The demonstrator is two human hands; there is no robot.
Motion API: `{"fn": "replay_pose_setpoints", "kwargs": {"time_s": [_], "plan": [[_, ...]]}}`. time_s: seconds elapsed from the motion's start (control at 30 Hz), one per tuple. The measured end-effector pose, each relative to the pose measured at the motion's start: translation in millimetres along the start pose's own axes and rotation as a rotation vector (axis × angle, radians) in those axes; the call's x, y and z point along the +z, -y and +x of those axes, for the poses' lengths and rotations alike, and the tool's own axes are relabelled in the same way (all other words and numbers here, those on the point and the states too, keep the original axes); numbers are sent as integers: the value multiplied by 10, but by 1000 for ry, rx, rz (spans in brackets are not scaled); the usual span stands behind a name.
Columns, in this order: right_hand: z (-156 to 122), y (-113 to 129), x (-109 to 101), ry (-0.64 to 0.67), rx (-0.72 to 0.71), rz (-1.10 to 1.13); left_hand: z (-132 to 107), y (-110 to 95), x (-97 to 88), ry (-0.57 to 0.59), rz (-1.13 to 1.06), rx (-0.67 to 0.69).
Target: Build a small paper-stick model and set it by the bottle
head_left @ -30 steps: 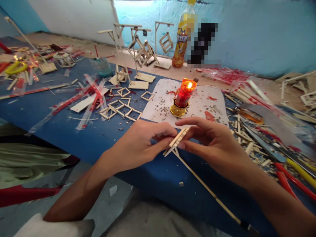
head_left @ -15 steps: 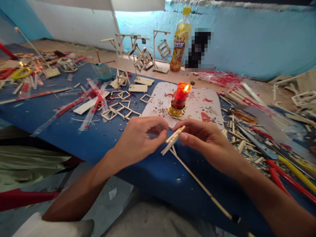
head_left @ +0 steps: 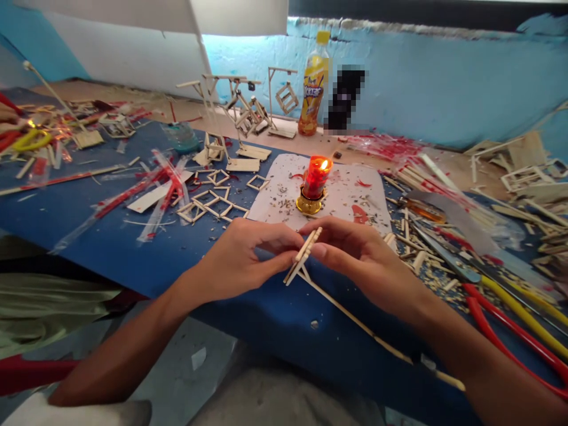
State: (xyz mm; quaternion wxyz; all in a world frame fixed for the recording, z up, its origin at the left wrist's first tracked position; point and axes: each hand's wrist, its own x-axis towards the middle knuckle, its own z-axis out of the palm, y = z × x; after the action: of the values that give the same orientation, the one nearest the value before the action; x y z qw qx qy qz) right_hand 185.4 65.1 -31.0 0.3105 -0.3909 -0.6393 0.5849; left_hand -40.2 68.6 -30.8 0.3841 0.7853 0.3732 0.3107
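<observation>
From where I'm standing, in the head view, the right hand [head_left: 355,251] is pinching the stick-built piece [head_left: 307,248], thumb pressing its face. The left hand [head_left: 248,257] is curling at the piece's other side, its tips partly hidden; I can't tell if they are gripping. The piece is sitting tilted between both hands, its long stick [head_left: 337,305] slanting down below the right hand.

Just beyond the hands, a lit red candle [head_left: 316,180] is standing in a gold holder [head_left: 309,204] on a crumb-strewn white sheet [head_left: 370,174]. Blue covering [head_left: 164,260] is spreading beneath it all. Square stick frames [head_left: 210,201] and red-and-clear wrappers [head_left: 166,183] are lying beyond the left hand; red handles [head_left: 510,324] are resting beside the right forearm. Farther off, a drink bottle [head_left: 313,97] is standing before a blue wall [head_left: 421,77].
</observation>
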Motion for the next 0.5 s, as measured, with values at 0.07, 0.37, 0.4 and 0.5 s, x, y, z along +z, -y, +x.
{"fn": "replay_pose_setpoints", "kwargs": {"time_s": [0.07,0.37,0.4,0.5], "plan": [[-4,7,13,-3,19,8,17,-5,-32,-1,65,48],[4,23,10,39,22,57,69,-11,-105,62,198,95],[3,25,10,43,22,60,75,-9,-109,70,192,99],[-6,30,18,24,8,66,90,-4,-116,92,189,107]]}}
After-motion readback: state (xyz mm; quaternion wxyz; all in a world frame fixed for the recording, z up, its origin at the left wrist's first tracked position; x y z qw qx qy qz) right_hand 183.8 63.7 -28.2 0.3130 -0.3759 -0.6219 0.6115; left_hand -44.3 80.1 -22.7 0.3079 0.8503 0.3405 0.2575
